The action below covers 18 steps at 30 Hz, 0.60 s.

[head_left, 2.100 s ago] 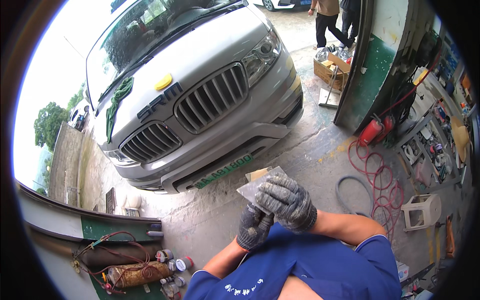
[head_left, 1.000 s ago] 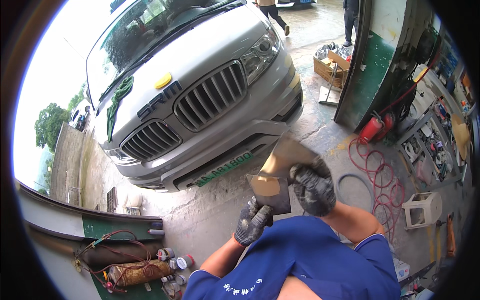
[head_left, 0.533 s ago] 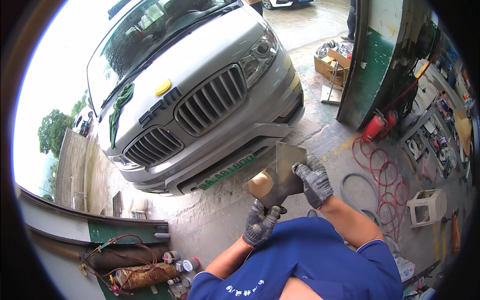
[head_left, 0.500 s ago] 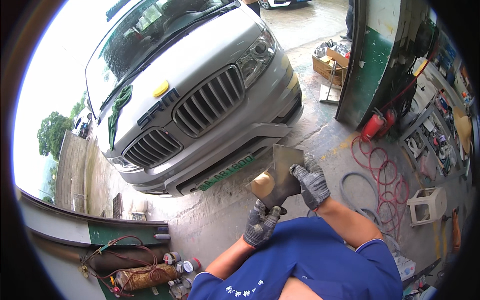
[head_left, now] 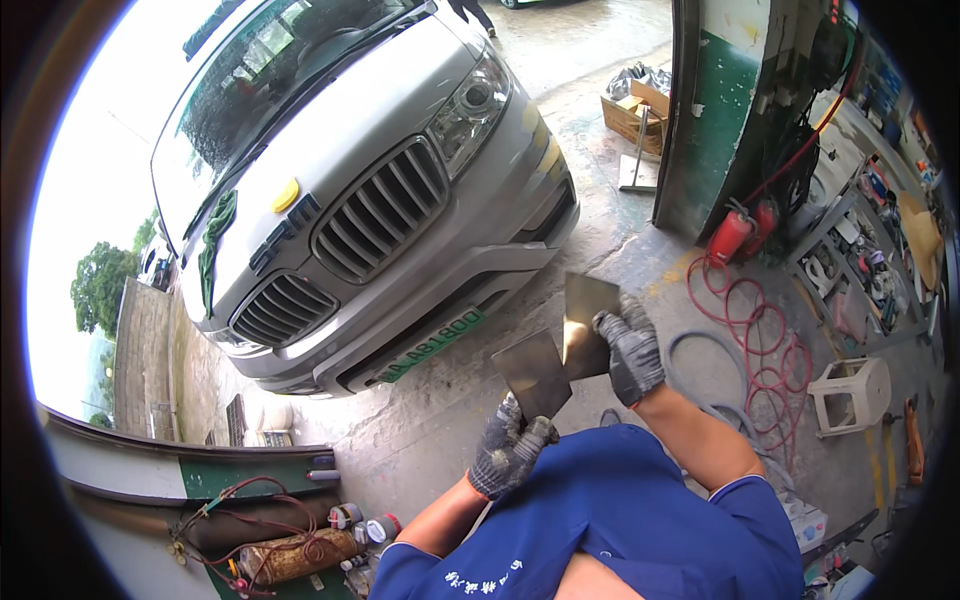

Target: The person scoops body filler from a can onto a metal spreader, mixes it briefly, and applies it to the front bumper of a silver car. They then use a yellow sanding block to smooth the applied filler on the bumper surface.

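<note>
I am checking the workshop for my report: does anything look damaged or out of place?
Yes: pale yellow patches break the finish of the silver car, on its bumper below the picture's right-hand clear headlight. A brown metal cylinder, lying at lower left, looks rusty.

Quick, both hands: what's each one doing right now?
Left hand: closed, holding a dark flat plate by its lower edge.
Right hand: closed, holding a second flat plate.
</note>
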{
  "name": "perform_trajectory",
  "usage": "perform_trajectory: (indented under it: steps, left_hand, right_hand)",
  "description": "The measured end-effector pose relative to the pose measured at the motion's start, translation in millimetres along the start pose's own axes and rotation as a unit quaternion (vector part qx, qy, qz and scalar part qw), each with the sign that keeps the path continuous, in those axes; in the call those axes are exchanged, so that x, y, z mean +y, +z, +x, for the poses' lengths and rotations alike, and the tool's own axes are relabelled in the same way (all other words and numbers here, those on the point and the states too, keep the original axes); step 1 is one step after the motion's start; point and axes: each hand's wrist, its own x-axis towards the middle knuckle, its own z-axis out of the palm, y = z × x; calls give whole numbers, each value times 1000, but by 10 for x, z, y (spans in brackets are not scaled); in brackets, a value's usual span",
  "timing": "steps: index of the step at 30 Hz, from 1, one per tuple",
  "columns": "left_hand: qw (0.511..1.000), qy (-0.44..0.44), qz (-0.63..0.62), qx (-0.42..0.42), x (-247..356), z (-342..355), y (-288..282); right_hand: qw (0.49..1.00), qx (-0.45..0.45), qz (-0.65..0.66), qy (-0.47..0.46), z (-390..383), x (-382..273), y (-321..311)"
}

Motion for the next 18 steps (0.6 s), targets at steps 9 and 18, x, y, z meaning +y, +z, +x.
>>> perform_trajectory:
  steps: [9, 18]
  left_hand:
    - [997, -37, -10, -72, 65, 282, 431]
    - [990, -87, -51, -98, 45, 800, 643]
  right_hand:
    - [997, 14, 76, -14, -158, -299, -419]
    - [992, 29, -79, -92, -56, -453, -721]
